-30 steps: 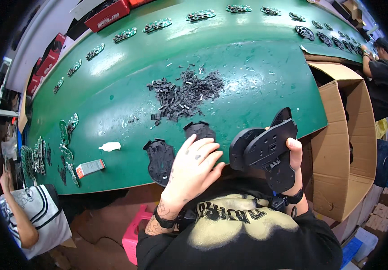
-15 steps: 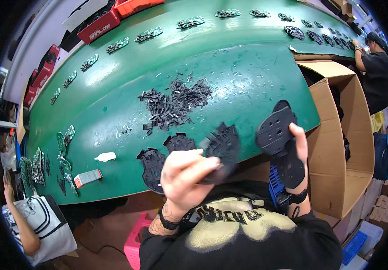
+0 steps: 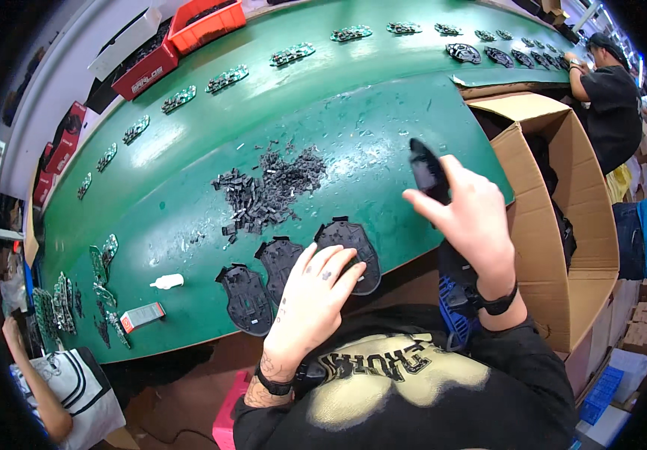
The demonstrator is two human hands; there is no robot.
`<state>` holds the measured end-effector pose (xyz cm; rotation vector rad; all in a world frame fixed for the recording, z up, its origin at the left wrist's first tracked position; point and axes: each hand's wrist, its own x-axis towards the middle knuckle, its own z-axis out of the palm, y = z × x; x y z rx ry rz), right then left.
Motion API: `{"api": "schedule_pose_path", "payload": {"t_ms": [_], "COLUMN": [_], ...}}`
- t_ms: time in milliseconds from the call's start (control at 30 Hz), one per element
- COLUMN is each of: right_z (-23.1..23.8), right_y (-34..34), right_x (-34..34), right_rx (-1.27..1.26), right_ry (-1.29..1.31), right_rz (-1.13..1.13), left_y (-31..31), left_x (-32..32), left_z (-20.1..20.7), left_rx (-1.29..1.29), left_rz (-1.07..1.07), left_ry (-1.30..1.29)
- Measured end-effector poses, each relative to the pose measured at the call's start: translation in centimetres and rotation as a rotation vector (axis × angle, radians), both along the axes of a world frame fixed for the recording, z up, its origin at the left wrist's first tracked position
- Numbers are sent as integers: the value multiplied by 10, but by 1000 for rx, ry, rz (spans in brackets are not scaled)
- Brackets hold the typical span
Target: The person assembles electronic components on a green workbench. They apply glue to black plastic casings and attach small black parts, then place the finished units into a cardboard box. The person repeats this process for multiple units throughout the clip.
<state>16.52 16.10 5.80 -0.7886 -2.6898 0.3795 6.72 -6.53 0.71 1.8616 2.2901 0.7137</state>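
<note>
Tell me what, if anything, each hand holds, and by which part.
The right hand grips a black piece between thumb and fingers, at its near end. The left hand lies over a black shell; its grip cannot be told.

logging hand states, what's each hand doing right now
Left hand: open, fingers loosely spread over a flat black plastic shell.
Right hand: holding a glossy curved black plastic piece.

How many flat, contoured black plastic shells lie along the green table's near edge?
3: the leftmost shell, the middle shell beside it, and the rightmost shell, partly covered by the left hand. Another could be hidden beneath that hand.
</note>
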Motion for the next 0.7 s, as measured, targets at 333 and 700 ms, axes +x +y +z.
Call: {"api": "schedule_pose_path", "payload": {"t_ms": [333,700], "right_z": [-12,-19], "right_y": [18,83], "right_x": [13,65], "right_rx": [-368,-285], "right_ry": [-9,123], "right_rz": [109,92], "left_y": [28,82], "left_x": [16,40], "left_z": [10,-18], "left_rx": [246,81], "left_rz": [-154,-26], "left_ry": [-54,36]}}
